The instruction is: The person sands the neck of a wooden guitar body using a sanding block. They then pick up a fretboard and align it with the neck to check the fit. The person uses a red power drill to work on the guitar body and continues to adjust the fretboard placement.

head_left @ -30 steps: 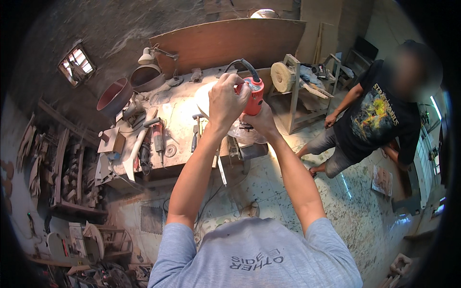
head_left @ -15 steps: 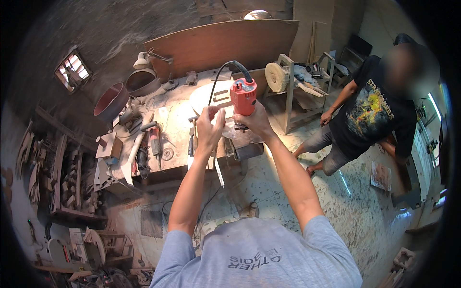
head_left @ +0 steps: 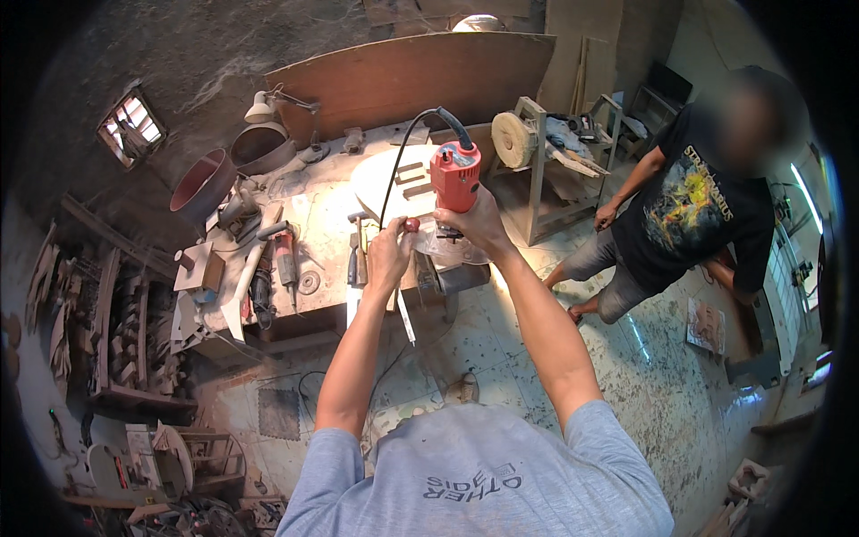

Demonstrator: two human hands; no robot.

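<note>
A red handheld router (head_left: 455, 176) with a black cord stands upright above the workbench (head_left: 313, 268). My right hand (head_left: 479, 228) grips its lower body and clear base from the right. At the base's left side, my left hand (head_left: 390, 253) pinches a small knob or fitting. A pale round board (head_left: 391, 182) lies on the bench just behind the tool. Hammers and a chisel (head_left: 356, 259) lie under my left wrist.
The bench holds an angle grinder (head_left: 284, 259), wood scraps and a desk lamp (head_left: 264, 107). A large curved wooden panel (head_left: 412, 76) stands behind it. A buffing wheel on a stand (head_left: 528, 143) is at right. Another person in a black shirt (head_left: 689, 215) sits to the right.
The router came down from head height toward the bench. My left hand slid from the top of the tool to its base.
</note>
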